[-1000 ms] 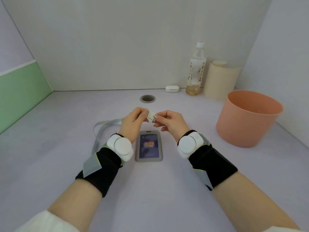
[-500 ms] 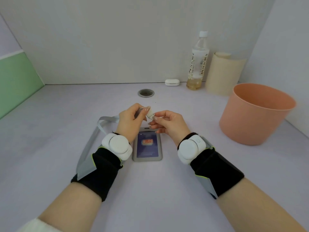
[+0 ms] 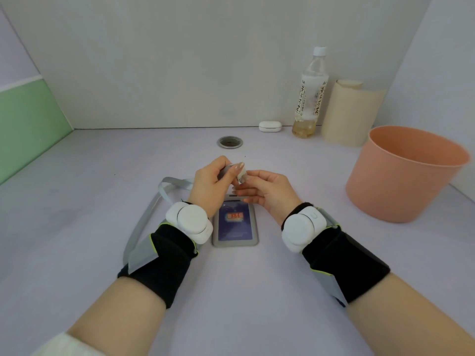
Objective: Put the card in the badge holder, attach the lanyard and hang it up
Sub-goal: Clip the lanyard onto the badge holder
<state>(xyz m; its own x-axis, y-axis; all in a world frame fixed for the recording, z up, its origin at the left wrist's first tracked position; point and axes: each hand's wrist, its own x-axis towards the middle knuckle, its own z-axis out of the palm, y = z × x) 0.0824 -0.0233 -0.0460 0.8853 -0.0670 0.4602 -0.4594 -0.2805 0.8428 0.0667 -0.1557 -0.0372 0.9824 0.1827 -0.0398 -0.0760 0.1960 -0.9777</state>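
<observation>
A grey badge holder (image 3: pixel 235 242) lies flat on the table between my wrists, with a dark blue card (image 3: pixel 234 227) inside it. The grey lanyard (image 3: pixel 144 222) loops across the table to the left and runs under my left wrist. My left hand (image 3: pixel 210 186) pinches the lanyard's white clip end (image 3: pixel 241 174) just above the holder's top edge. My right hand (image 3: pixel 267 194) meets it there, fingertips on the same clip. The holder's top slot is partly hidden by my fingers.
A salmon-pink bucket (image 3: pixel 401 199) stands at the right. Along the back wall are a clear bottle (image 3: pixel 309 98), a cream paper roll (image 3: pixel 349 114) and a small white case (image 3: pixel 270 126). A round metal grommet (image 3: pixel 230 142) sits in the tabletop.
Both hands stayed together on the lanyard clip and dropped slightly toward the holder's top edge. The left thumb now lies over the clip. The holder has not moved.
</observation>
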